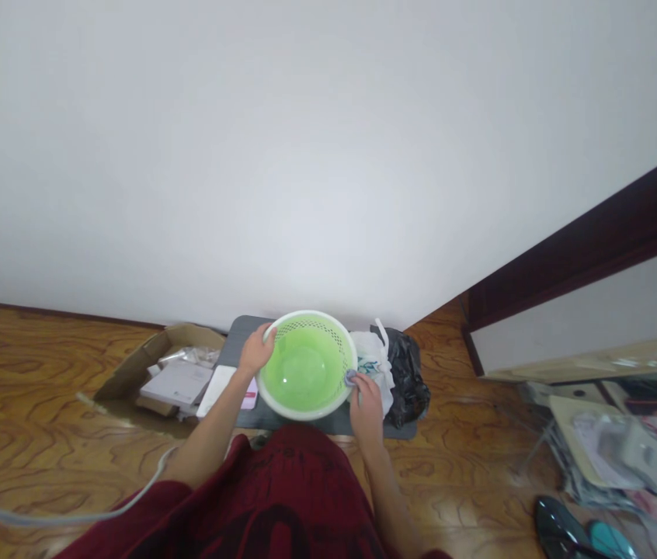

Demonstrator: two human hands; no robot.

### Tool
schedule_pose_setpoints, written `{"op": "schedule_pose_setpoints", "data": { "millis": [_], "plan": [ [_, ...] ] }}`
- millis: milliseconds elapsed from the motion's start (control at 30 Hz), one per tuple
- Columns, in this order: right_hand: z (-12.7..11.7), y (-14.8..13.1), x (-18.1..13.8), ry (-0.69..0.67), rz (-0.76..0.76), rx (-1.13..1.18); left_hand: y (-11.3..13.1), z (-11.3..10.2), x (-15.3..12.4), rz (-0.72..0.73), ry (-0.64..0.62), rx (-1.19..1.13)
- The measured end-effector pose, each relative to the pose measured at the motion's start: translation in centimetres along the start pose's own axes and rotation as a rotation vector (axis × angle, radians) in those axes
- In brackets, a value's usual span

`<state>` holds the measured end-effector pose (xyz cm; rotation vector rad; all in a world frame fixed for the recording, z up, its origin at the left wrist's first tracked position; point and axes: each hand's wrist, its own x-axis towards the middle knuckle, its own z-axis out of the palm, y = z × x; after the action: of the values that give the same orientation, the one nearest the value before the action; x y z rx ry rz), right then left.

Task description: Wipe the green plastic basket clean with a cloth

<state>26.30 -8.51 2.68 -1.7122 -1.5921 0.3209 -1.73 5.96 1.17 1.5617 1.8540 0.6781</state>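
Green basin (305, 376): over the grey table (240, 332); whether it rests there cannot be told.
Left grip (256, 351): holding the basin's white rim (307, 314) at ten o'clock.
Right grip (368, 400): pinching a small purple-grey item (351, 377) at the rim, just past three o'clock.
White bag (380, 365): three o'clock of the basin.
Cardboard box (122, 376): nine o'clock.

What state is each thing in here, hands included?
Green basket: upright, open side up.
Left hand: gripping the basket's rim.
Right hand: holding a small purple-grey item at the rim.
Cardboard box: open, with things inside.
White bag: crumpled, handle sticking up.
Black bag: crumpled.
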Motion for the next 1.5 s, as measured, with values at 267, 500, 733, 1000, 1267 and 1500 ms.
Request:
{"op": "schedule_pose_setpoints", "data": {
  "millis": [267,500,733,1000,1267,1500],
  "plan": [
    [0.9,-1.3,-0.8,0.002,0.003,-0.055,-0.2,0.2,-2.8,-0.033,0.093,-0.018],
    [1.3,-0.9,4.2,0.009,0.025,-0.092,-0.3,0.6,-3.8,-0.154,0.13,-0.19],
    [1.5,-1.3,-2.0,0.098,0.024,-0.068,0.6,1.5,-4.6,-0.216,0.196,-0.173],
    [1.8,-2.5,-3.6,0.101,0.05,-0.071,0.0,0.4,-6.6,-0.205,0.08,-0.197],
    [1.6,0.5,3.3,0.088,-0.011,-0.037,-0.6,0.6,-8.5,-0.287,-0.132,-0.059],
    [0.7,2.0,5.8,0.015,-0.038,0.049,0.9,0.8,-5.1,-0.157,0.025,0.144]
  ]
}}
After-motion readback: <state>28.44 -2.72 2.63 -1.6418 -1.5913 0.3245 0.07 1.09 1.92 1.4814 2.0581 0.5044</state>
